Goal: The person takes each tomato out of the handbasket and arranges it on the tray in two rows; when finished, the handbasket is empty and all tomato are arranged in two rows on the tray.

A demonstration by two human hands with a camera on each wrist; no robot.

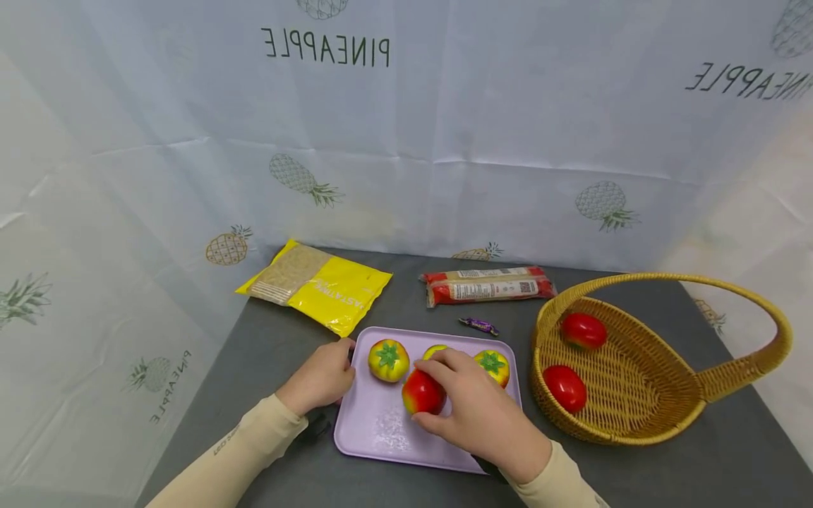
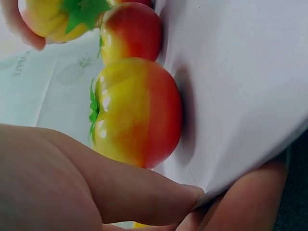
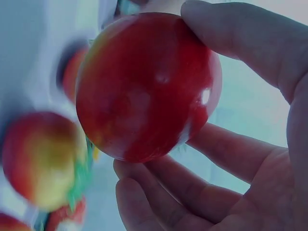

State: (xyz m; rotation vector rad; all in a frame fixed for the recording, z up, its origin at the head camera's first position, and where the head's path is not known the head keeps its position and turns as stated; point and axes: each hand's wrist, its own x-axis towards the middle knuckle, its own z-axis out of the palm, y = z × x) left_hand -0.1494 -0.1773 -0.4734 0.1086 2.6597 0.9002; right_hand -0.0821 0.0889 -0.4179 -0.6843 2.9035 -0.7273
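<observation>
- Head view: the right hand [image 1: 476, 406] pinches a red-and-yellow tomato [image 1: 423, 393] between thumb and fingertips, over the lilac tray [image 1: 362, 439]. The tomato is tilted so that its glossy red underside shows; a grip round its broad middle probably suits such smooth skin.
- Head view: the left hand [image 1: 322, 376] grips the tray's left edge, presumably to keep it from sliding on the grey tabletop [image 1: 305, 480] while the other hand works above it.
- Head view: three more tomatoes sit on the tray: a left one [image 1: 389, 360], a partly hidden middle one [image 1: 435, 351] and a right one [image 1: 492, 367]. Leafy tops show on the left and right ones; resting on their bases likely stops them rolling.
- Head view: the wicker basket [image 1: 619, 398], just right of the tray, holds two red tomatoes, one farther back [image 1: 584, 331] and one nearer [image 1: 565, 388]. The pasta bag [image 1: 317, 286], noodle packs [image 1: 488, 285] and purple-wrapped candy [image 1: 479, 325] lie behind the tray, seemingly out of the hands' way.
- Left wrist view: the thumb lies over the tray's rim with fingers beneath, pinching it; the pinched tomato hangs clear of the tray.
- Right wrist view: thumb and fingers bear on opposite sides of that tomato, the palm apart from it, perhaps for easy turning.
</observation>
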